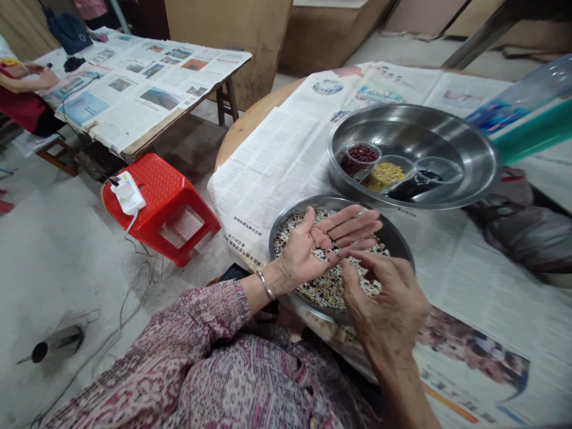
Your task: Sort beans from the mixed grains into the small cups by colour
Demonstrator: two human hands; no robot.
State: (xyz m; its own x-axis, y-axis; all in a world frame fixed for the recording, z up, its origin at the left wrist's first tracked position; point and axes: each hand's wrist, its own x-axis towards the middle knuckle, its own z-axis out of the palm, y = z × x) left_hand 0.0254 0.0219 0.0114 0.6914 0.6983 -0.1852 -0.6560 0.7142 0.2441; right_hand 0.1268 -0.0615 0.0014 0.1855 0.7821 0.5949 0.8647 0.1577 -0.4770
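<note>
The left hand (pixel 313 250) lies open, palm up, over mixed beans (pixel 322 295) in a steel bowl (pixel 393 232); the right hand (pixel 384 304) curls beside it, grip unclear, a larger steel basin (pixel 451 140) just beyond.

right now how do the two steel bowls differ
The upper steel bowl is larger than the lower steel bowl. The upper bowl holds three small clear cups of red, yellow and dark beans; the lower holds loose mixed beans. The left hand and right hand are over the lower bowl only. Both bowls are round and rest on newspaper.

A bare workroom: concrete floor (pixel 62 286), newspaper-covered tables (pixel 134 89), a red plastic stool (pixel 156 190).
</note>
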